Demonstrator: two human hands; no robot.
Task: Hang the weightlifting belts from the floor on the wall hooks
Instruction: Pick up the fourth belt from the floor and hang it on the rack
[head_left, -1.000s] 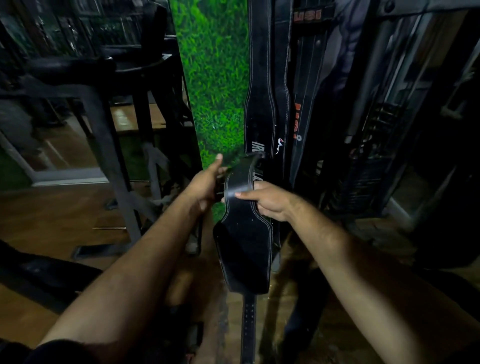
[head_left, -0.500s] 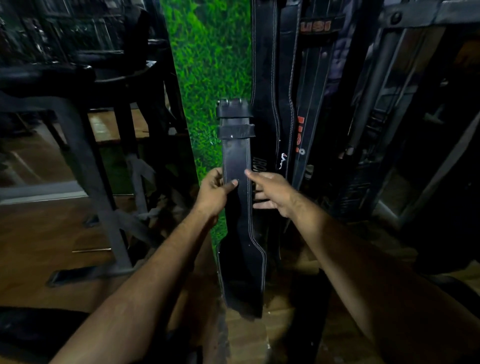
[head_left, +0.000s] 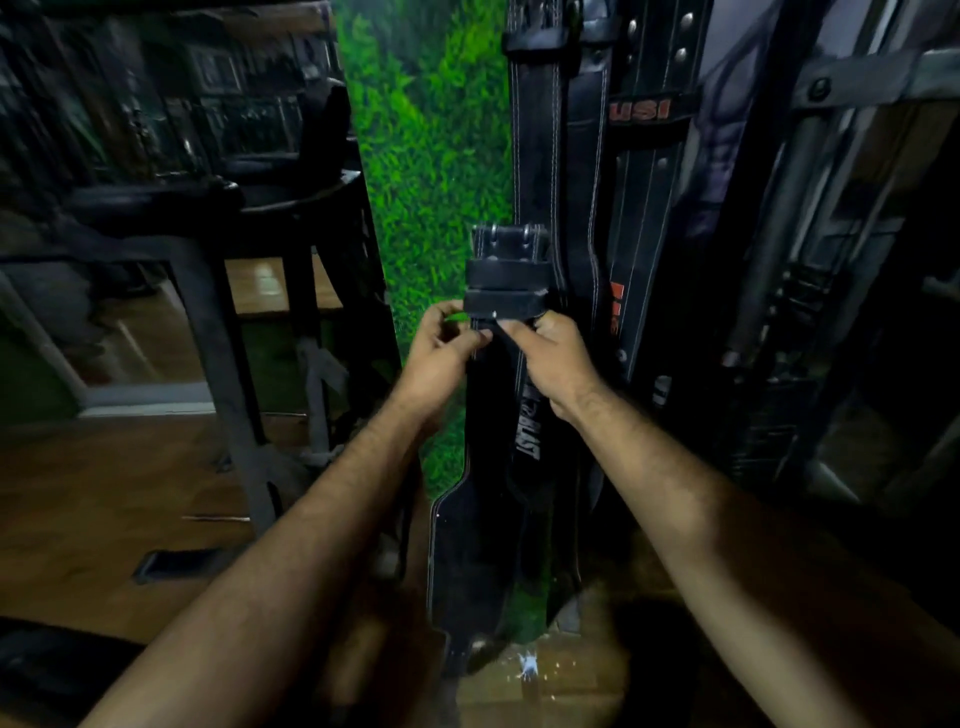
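Observation:
A black leather weightlifting belt (head_left: 483, 525) with white stitching hangs upright in front of me, its buckle end (head_left: 506, 244) at the top and its wide part near the floor. My left hand (head_left: 441, 358) pinches its left edge just under the keeper loops. My right hand (head_left: 550, 358) grips the strap from the right at the same height. Behind it, several black belts (head_left: 561, 145) hang on the wall, one lettered USI in red (head_left: 644, 111). No hook is visible in this view.
A green grass-pattern wall panel (head_left: 421, 156) stands left of the hanging belts. A black metal gym bench frame (head_left: 223, 332) stands at left on the wooden floor (head_left: 104, 493). Dark machine uprights (head_left: 810, 234) crowd the right side.
The belt has been raised and straightened from a folded hold at waist height. Both hands have slid up to just below the keeper loops, and my view has tilted upward.

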